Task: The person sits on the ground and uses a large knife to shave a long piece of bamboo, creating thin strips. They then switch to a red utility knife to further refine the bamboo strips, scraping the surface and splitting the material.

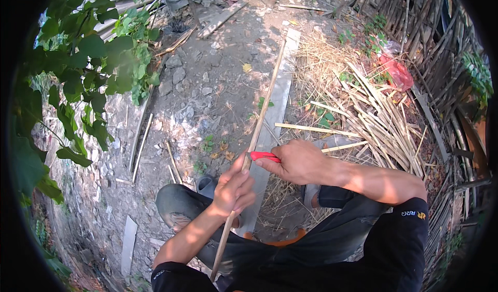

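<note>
A long, thin bamboo strip (266, 99) slants from my lap up and away over the ground. My left hand (233, 191) is wrapped round it in front of my knees. My right hand (300, 162) grips a red-handled knife (264, 157), whose tip end meets the strip just beyond my left fingers. The blade is too small to make out clearly. Under the strip runs a flat grey plank (280, 92), reaching from between my legs toward the far side.
To the right lies a heap of split bamboo strips (381, 131) beside straw shavings (321, 64) and a red plastic bag (397, 73). A stick fence (430, 27) borders the far right. Leafy vines (88, 58) hang at the left, over stony ground.
</note>
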`<move>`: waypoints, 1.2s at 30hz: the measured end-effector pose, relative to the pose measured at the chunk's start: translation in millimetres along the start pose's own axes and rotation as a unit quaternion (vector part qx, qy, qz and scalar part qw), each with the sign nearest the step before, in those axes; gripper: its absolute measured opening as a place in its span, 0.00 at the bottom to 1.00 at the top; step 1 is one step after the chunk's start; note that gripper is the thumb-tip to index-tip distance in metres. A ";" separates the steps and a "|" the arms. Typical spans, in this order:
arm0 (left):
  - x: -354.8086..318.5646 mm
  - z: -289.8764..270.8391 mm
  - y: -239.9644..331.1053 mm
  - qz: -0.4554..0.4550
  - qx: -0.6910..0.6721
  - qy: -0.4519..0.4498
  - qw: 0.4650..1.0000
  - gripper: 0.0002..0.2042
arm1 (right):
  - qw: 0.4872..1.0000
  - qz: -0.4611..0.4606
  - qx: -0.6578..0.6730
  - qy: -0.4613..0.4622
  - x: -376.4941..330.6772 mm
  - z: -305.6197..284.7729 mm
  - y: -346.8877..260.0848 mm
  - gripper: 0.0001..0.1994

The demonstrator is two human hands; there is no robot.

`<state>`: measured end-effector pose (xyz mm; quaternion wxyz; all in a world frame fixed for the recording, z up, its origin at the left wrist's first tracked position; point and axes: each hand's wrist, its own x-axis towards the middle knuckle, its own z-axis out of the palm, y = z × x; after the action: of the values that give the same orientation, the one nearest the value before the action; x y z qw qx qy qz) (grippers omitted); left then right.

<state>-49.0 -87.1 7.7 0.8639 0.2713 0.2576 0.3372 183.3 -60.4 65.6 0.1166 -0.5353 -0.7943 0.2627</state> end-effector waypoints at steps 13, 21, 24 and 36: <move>-52.3 -7.6 -1.5 -0.040 0.104 -0.073 0.991 0.29 | 0.910 0.295 -0.044 0.287 34.0 -119.1 195.7 0.45; -36.4 -9.2 13.6 -0.043 0.061 -0.025 0.997 0.31 | 0.871 0.334 -0.043 0.358 -22.8 -118.8 245.9 0.43; -31.7 -4.7 14.1 -0.044 0.032 -0.029 0.998 0.30 | 0.897 0.251 0.010 0.363 -13.2 -114.2 191.5 0.39; 0.2 20.3 9.2 -0.015 0.075 0.003 0.997 0.29 | 1.000 -0.003 0.000 0.009 -16.8 -22.7 2.0 0.31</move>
<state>-40.2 -87.2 28.2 0.8454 0.3302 0.2887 0.3048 202.2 -68.5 85.0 0.1249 -0.5353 -0.7946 0.2577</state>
